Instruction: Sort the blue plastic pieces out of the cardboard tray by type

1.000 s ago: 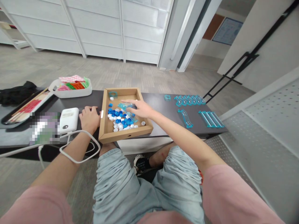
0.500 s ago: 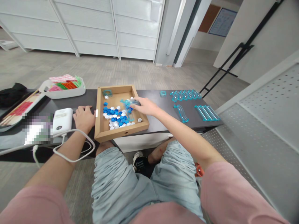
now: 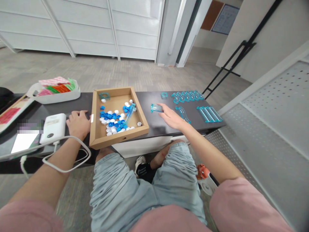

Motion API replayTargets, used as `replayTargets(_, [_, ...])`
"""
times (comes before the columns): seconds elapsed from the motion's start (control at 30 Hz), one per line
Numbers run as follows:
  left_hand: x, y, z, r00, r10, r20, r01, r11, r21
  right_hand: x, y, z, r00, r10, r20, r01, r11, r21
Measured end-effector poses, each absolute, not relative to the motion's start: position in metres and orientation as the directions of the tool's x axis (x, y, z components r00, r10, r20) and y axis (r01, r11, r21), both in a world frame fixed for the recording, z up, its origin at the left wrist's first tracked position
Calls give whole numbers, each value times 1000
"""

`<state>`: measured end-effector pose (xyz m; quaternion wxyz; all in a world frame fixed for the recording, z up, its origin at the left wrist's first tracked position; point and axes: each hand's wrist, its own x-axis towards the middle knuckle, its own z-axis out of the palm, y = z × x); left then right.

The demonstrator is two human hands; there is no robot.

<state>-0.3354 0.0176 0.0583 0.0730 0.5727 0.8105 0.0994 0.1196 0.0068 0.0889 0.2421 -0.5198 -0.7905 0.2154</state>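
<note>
My right hand is over the dark table, just right of the cardboard tray, and its fingers pinch a clear teal plastic piece. The tray holds several blue and white hexagon pieces, one long teal piece and a small teal ring. My left hand rests closed on the table against the tray's left wall, with nothing visible in it. Rows of teal curved pieces and straight teal tubes lie to the right.
A white power bank with a white cable lies left of my left hand, beside a phone. A white tub of coloured packets stands at the back left. The table's right end is near a perforated panel.
My right hand has come out of the tray and moved right over the table, carrying a teal piece. The left hand stays beside the tray. The view shifted slightly.
</note>
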Motion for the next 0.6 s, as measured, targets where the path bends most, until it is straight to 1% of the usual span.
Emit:
replayTargets(0.1, [-338,22,53,-338,941,-4,916,330,229,176,6,78,-195,973,127,613,222,-758])
replayTargets(0.2, [-339,25,50,-341,940,1,920,333,207,234,7,71,45,997,66,553,30,-832])
replayTargets(0.27, [-338,25,50,-347,938,0,920,340,195,265,7,66,164,986,31,511,-58,-857])
replayTargets(0.43, [-337,27,50,-373,928,-15,915,371,158,300,11,44,330,943,-45,423,-190,-886])
replayTargets(0.53, [-343,31,45,-388,921,-34,912,389,134,306,20,25,374,926,-51,391,-207,-897])
replayTargets(0.6, [-346,35,41,-394,919,-20,911,393,128,309,27,14,380,924,-37,385,-194,-902])
